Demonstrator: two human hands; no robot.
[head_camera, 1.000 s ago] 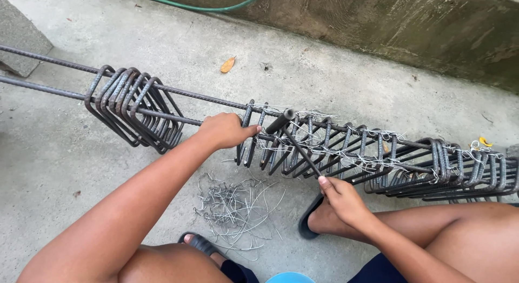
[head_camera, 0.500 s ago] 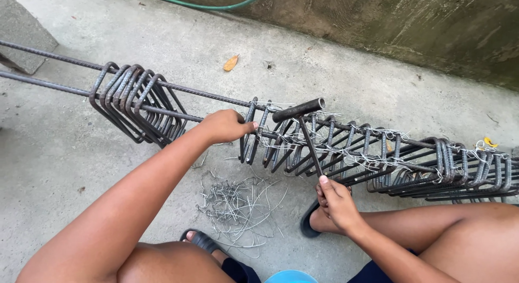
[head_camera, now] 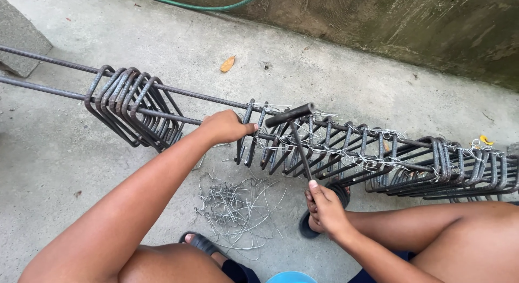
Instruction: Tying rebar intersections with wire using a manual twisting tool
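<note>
meanwhile, left hand (head_camera: 224, 127) fingers wrapped around rebar cage (head_camera: 346, 147); right hand (head_camera: 324, 207) fingers clamped on t-shaped tool (head_camera: 296, 132); bare concrete floor (head_camera: 65, 169) leftward

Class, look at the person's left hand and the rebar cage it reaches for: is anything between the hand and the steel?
Nothing visible is. The left hand already grips the rebar cage at a stirrup. The right hand holds the T-shaped metal tool, whose head rests on the cage just right of that hand, not between them.
</note>
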